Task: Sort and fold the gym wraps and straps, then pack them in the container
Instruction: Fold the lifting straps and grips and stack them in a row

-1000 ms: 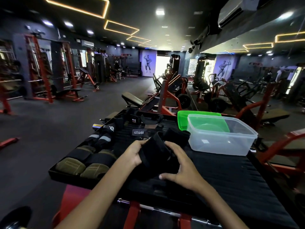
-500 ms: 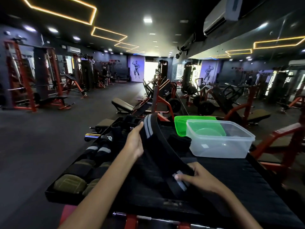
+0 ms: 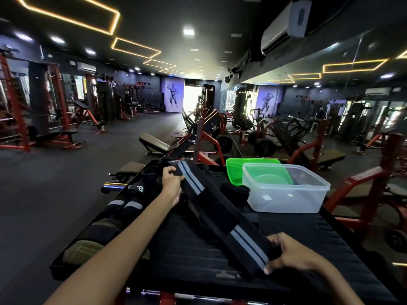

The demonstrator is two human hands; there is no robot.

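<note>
A long black wrap (image 3: pixel 217 213) with grey stripes is stretched diagonally above the black bench surface (image 3: pixel 308 238). My left hand (image 3: pixel 171 183) grips its far upper end. My right hand (image 3: pixel 288 254) pinches its near lower end. A clear plastic container (image 3: pixel 286 190) stands empty at the right rear of the surface, with a green lid (image 3: pixel 237 170) behind it. A small black rolled wrap (image 3: pixel 235 192) lies just left of the container. Several rolled black, grey-striped and olive wraps (image 3: pixel 123 208) line the left edge.
The black bench surface sits on a red frame with a chrome bar (image 3: pixel 114 186) sticking out at the left. Red gym machines and benches (image 3: pixel 207 142) stand behind and to the right. Open dark floor (image 3: pixel 55 183) lies to the left.
The wrap was bunched between both hands; my hands have moved apart, left up and away, right down and toward me, pulling it out straight.
</note>
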